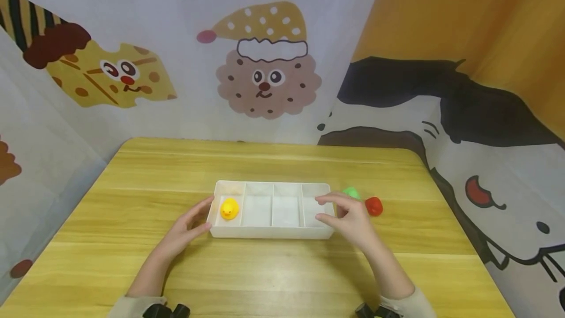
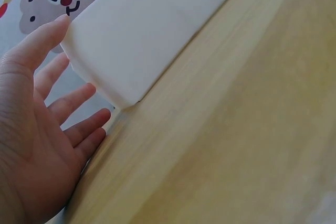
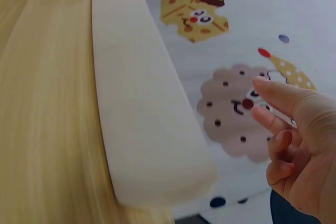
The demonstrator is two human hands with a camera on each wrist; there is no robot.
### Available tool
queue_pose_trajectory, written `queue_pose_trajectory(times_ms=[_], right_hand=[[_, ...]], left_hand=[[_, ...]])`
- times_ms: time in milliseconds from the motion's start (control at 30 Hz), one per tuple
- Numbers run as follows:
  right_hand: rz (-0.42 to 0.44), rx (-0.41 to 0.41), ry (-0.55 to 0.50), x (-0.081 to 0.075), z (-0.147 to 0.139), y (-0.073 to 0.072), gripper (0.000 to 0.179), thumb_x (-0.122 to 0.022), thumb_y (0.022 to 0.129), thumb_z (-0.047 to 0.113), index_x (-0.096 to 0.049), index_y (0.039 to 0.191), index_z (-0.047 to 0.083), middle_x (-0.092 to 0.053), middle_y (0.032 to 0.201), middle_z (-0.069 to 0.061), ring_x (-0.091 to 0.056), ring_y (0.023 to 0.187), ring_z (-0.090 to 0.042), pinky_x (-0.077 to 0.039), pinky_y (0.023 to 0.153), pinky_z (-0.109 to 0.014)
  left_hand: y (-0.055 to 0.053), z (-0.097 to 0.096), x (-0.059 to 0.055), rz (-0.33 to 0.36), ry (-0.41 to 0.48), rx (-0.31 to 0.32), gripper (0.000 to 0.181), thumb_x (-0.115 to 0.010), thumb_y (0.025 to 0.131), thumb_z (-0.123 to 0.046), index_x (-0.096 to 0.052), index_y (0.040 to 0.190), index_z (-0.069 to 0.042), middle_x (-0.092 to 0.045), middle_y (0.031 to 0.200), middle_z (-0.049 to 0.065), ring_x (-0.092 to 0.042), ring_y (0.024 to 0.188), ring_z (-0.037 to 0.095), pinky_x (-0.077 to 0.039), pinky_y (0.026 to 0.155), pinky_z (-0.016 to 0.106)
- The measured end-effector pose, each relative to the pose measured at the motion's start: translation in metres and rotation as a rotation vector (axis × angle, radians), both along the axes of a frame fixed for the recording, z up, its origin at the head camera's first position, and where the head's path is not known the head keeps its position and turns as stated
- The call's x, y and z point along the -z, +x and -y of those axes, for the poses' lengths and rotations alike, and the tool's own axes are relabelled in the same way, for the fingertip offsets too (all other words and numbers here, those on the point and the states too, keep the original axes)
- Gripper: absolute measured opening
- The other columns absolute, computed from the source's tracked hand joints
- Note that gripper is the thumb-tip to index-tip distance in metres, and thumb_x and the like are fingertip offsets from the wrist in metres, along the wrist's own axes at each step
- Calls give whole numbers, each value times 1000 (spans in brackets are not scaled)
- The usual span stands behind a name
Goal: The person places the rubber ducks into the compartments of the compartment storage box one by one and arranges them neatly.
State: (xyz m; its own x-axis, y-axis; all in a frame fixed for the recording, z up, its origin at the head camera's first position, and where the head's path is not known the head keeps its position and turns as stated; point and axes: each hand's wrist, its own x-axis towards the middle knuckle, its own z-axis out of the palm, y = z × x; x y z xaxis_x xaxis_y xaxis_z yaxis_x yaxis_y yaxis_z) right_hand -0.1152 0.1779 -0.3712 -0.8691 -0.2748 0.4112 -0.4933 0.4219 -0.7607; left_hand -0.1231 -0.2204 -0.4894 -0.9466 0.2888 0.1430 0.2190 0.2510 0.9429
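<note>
A white tray with a single row of compartments lies lengthwise on the table. In its leftmost compartment sits a yellow rubber duck. My left hand is at the tray's left end, its thumb and fingertips against the end wall and the fingers spread. Over the rightmost compartment is my right hand, thumb and index finger apart with nothing between them. The right wrist view shows this hand above the tray, other fingers bent. Just right of the tray, partly behind the right hand, lie a green object and a red one.
The wooden table has rounded far corners. Behind it hangs a cloth printed with cartoon figures, which also runs along both sides. Dark straps with camera mounts circle both wrists over pale sleeves.
</note>
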Motion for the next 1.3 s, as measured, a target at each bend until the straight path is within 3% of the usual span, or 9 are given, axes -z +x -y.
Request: queue_pose_trajectory(times_ms=[167, 267, 433, 500, 767, 1033, 1200, 1300], right_hand=[[-43, 23, 6, 10, -23, -1, 31, -80, 68, -9, -71, 98, -3, -65, 88, -7, -35, 52, -10, -33, 46, -24], [-30, 48, 4, 25, -40, -6, 34, -81, 68, -8, -71, 100, -3, -65, 91, -6, -39, 56, -9, -35, 48, -24], [47, 98, -4, 47, -64, -12, 36, -81, 72, -2, -70, 106, -1, -67, 107, -12, -53, 85, -7, -45, 67, -19], [65, 120, 9, 50, -71, -13, 36, -81, 73, 0, -70, 107, 0, -67, 109, -10, -53, 89, -9, -46, 71, -21], [88, 169, 85, 62, -89, -16, 35, -79, 76, 4, -71, 110, 9, -63, 89, -8, -43, 59, -14, -39, 50, -26], [149, 201, 138, 75, -100, -21, 34, -78, 80, 8, -69, 113, 9, -60, 86, -8, -45, 56, -13, -40, 46, -26], [186, 204, 169, 82, -104, -24, 35, -76, 82, 8, -68, 115, 10, -59, 83, -7, -47, 55, -14, -41, 44, -26], [190, 201, 182, 85, -105, -25, 35, -75, 82, 6, -68, 115, 10, -58, 82, -7, -48, 55, -14, -41, 44, -26]], left_hand=[[0, -1, 0, 18, -2, -16, 59, -60, 95, -12, -36, 149, -15, -43, 143, 18, -42, 125, 36, -31, 97, 60], [0, -1, 0, 17, -1, -16, 58, -60, 95, -12, -36, 149, -15, -43, 143, 18, -43, 124, 35, -31, 97, 60], [-1, 0, 2, -1, -5, -8, 58, -59, 95, -11, -36, 149, -14, -45, 141, 19, -46, 122, 30, -33, 96, 58], [-1, 0, 2, -2, -6, -8, 58, -59, 95, -11, -36, 149, -14, -45, 141, 19, -47, 121, 28, -34, 95, 57], [-2, 0, 2, -4, 7, -2, 58, -59, 95, -10, -36, 148, -14, -46, 140, 18, -47, 120, 28, -35, 96, 54], [-2, 1, 3, 3, 7, -1, 58, -59, 95, -10, -37, 148, -14, -45, 141, 17, -47, 121, 25, -37, 97, 46], [-2, 2, 3, -4, 5, 1, 58, -59, 95, -10, -36, 148, -14, -46, 141, 17, -47, 121, 25, -36, 96, 50], [-1, 2, 2, 2, 4, -2, 59, -60, 95, -11, -37, 149, -15, -46, 141, 16, -47, 120, 22, -38, 96, 44]])
